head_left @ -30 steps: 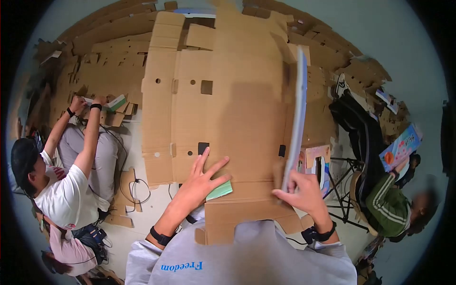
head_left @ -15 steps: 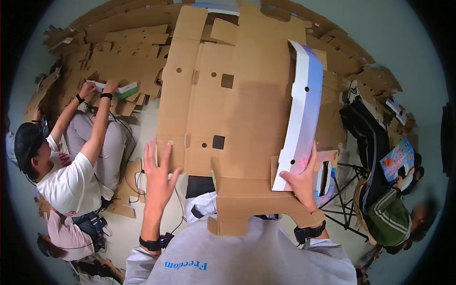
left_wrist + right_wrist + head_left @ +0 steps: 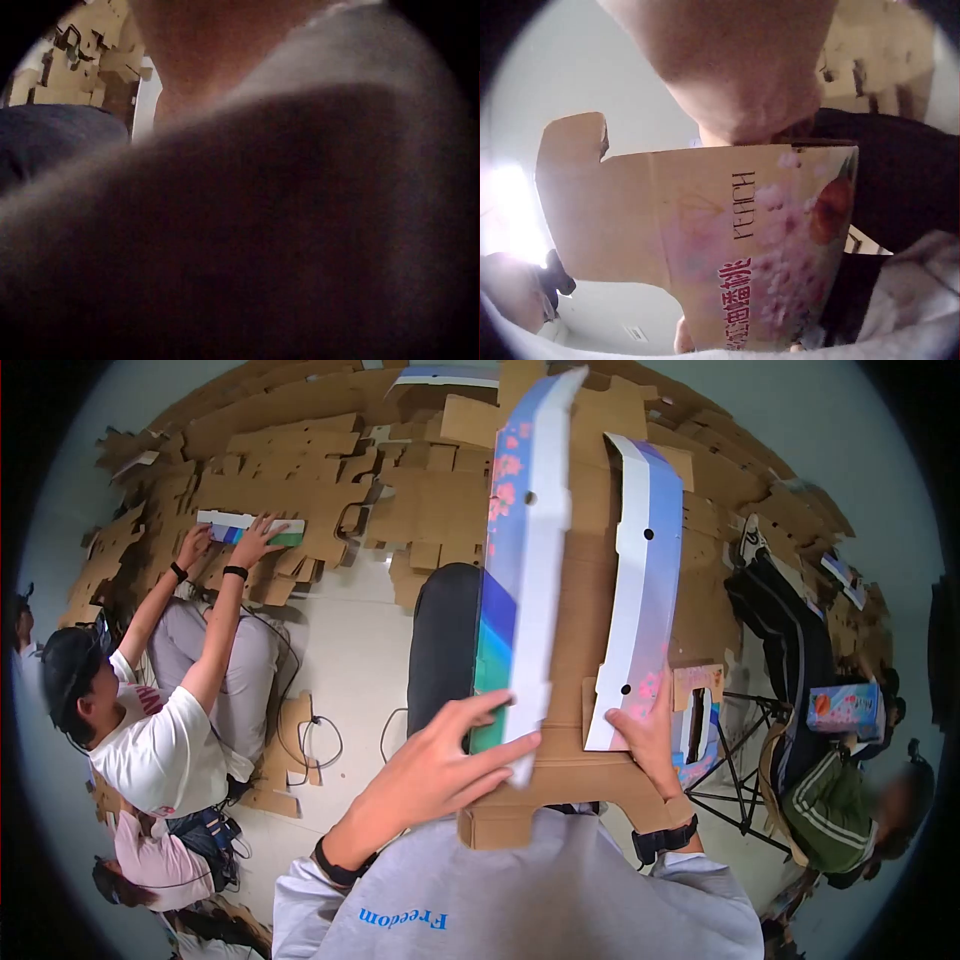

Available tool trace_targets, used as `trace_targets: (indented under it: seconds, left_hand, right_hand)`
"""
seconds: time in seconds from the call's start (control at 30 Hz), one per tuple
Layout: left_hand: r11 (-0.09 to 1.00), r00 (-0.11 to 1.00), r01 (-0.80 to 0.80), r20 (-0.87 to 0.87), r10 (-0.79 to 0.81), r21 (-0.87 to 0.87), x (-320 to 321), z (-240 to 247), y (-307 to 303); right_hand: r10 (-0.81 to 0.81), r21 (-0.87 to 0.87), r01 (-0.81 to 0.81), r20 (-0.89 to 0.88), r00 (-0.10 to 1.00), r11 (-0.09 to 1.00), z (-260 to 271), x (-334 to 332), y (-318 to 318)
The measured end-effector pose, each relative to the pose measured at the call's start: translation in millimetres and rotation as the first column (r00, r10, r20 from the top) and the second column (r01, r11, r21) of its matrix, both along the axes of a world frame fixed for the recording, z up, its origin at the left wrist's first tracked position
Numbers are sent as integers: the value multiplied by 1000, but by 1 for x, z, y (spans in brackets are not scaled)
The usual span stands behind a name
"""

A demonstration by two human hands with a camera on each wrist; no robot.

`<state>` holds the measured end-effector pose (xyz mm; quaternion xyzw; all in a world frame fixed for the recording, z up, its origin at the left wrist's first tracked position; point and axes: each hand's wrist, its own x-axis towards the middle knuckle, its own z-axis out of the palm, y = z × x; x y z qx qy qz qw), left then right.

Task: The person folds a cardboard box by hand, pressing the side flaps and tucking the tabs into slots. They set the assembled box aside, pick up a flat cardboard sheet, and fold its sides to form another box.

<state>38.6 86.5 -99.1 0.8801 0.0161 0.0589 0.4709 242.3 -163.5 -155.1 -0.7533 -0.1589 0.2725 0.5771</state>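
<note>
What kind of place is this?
Probably an indoor box-folding workroom: flattened cardboard sheets are heaped around, a partly folded peach carton is close by, and a person in a white T-shirt handles another printed piece.

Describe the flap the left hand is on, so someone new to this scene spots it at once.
Find the grey shirt with blue lettering; brown cardboard extends beyond it. Two printed flaps rise from that cardboard, and the left hand touches the left flap at its near end. Unlike the right flap, it shows green and dark blue toward that end.
</note>
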Motion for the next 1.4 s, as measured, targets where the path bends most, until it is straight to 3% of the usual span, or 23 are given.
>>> trace_targets:
  seconds: [0.07,0.2,0.43,0.5,0.6,0.67,0.73,0.8,0.83,0.93,0.97,1.03,1.13,1.23,1.33,1.4]
  left_hand:
    - [979,990,140,-49,-134,150,14,-10,-7]
    - [820,979,193,-48,-199,539,31,-35,-21]
    - [866,942,329,-200,-271,377,11,-23,4]
    - [852,924,354,-287,-254,386,6,1,8]
    - [895,941,308,-242,-236,322,-2,-8,-1]
    - [998,986,52,-154,-57,-39,-5,-21,-12]
    - [922,988,-136,-119,99,-362,-9,-45,-17]
    - [742,969,-243,-116,219,-624,-16,-70,-17]
    - [850,953,-293,-58,299,-437,-15,-76,-15]
    - [780,789,-612,-174,590,-130,-4,-80,-28]
    - [616,759,-649,-340,554,-446,-3,-90,-28]
    - [777,824,-566,-160,543,-275,0,-83,-23]
    - [888,888,-459,-29,458,-41,7,-74,-17]
    - [921,920,-386,-46,389,55,8,-66,-17]
    - [933,935,-344,-55,351,106,9,-76,-17]
    - [937,935,-339,-83,346,90,8,-79,-16]
  right_hand:
    - [0,6,0,-7,1000,1000,2,-2,-1]
    - [10,-18,-9,65,998,1000,2,-3,-5]
    - [26,-213,-8,85,996,977,-3,8,-15]
    - [27,-205,-8,92,995,979,-10,8,-20]
    - [-1,-145,11,67,998,989,-17,6,-23]
    - [19,-77,-18,12,1000,997,-22,2,-29]
    - [93,12,-92,-53,994,996,-31,3,-46]
    - [87,-8,-88,-98,991,996,-32,-6,-50]
    - [85,-19,-88,-122,989,996,-31,-10,-53]
    - [24,-86,-39,-167,986,996,-17,-8,-54]
    - [-80,-50,69,-259,962,996,-6,-10,-48]
    - [-269,-10,296,-447,853,955,15,-20,-33]
    - [-373,107,454,-423,826,884,13,-29,-29]
    - [-546,122,594,-281,789,795,12,-34,-13]
    - [-560,152,542,126,819,826,-6,-38,-9]
    - [-532,277,491,98,841,826,-10,-36,-14]
